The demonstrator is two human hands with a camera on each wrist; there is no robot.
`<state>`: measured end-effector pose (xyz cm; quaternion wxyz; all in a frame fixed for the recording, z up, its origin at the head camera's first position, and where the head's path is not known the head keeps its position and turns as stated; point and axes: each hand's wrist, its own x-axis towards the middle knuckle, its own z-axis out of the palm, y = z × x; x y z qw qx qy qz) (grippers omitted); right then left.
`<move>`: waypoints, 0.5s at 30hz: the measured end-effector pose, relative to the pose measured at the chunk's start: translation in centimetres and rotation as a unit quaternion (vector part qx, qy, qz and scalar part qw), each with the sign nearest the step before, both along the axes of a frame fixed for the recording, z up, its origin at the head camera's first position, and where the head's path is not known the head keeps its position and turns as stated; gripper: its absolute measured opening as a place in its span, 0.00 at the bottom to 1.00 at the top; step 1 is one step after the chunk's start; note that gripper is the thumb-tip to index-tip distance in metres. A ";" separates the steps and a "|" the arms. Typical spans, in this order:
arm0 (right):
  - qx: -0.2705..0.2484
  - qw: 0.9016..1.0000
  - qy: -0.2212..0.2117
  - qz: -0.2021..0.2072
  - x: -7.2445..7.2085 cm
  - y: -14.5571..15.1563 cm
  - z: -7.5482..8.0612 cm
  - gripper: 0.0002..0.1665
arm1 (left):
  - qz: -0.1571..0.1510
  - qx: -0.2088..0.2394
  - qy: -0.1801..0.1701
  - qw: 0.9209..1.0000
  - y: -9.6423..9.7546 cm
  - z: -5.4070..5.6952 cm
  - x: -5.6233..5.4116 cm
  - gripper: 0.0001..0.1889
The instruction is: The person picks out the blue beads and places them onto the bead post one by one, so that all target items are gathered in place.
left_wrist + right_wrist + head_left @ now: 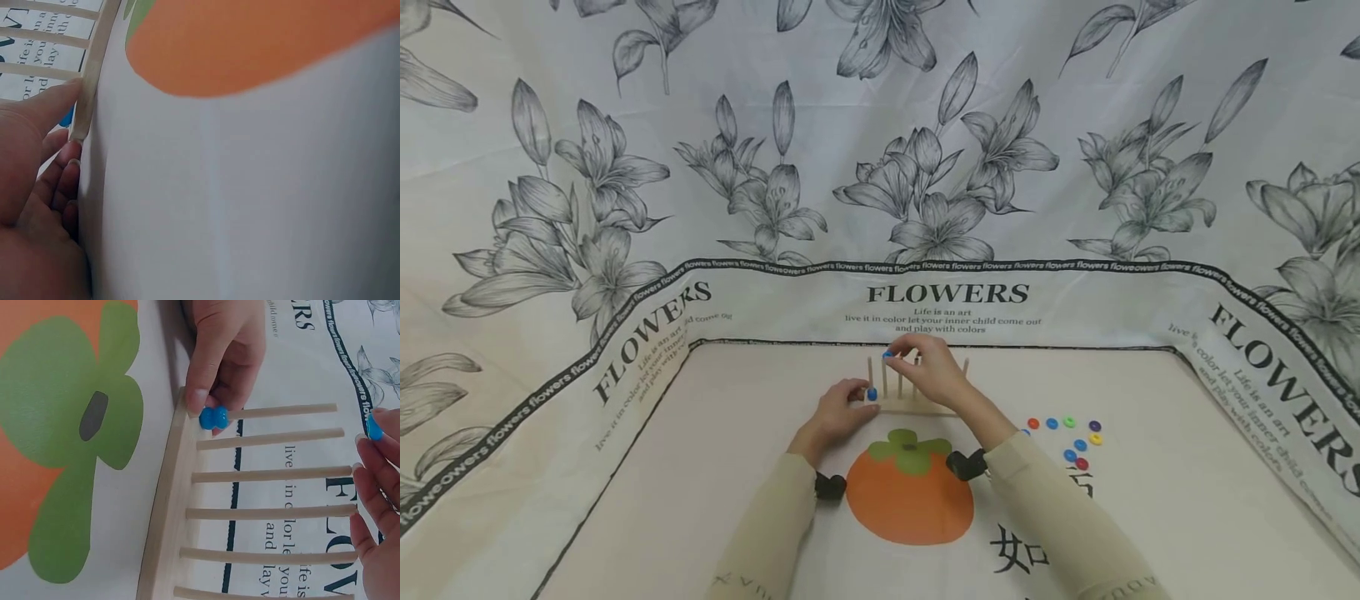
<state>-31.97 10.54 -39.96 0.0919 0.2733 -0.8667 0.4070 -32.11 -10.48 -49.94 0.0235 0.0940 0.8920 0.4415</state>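
A wooden peg rack [917, 407] with a row of upright pegs stands near the back of the table. My left hand [837, 410] holds its left end, thumb on the front edge and fingers behind, as the left wrist view also shows of the base [92, 81]. Two blue beads [214, 417] sit stacked at the foot of the leftmost peg, beside the left thumb. High up near the peg tops, my right hand [931, 371] pinches another blue bead [374, 428] between thumb and fingertip. Its other fingers are near the tips of further pegs.
Several loose rings in red, blue, green, purple and yellow, among them a yellow ring [1096, 439], lie right of the right forearm. The tablecloth bears a printed orange persimmon [910, 500] and black characters. A flower-printed curtain [947, 300] rises behind the rack.
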 end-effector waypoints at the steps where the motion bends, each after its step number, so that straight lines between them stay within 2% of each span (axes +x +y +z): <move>1: 0.002 1.000 -0.001 -0.001 -0.2 -0.2 -0.2 0.14 | 0.000 0.000 0.001 1.000 0.0 0.0 0.1 0.27; 8: 0.032 0.999 0.004 -0.008 -0.9 -1.6 -0.9 0.11 | -0.008 0.009 -0.005 1.000 0.1 0.0 0.6 0.27; 15: 0.056 0.998 0.025 -0.005 -1.5 -3.0 -0.9 0.11 | -0.005 0.001 0.002 1.000 -0.4 -0.1 0.1 0.27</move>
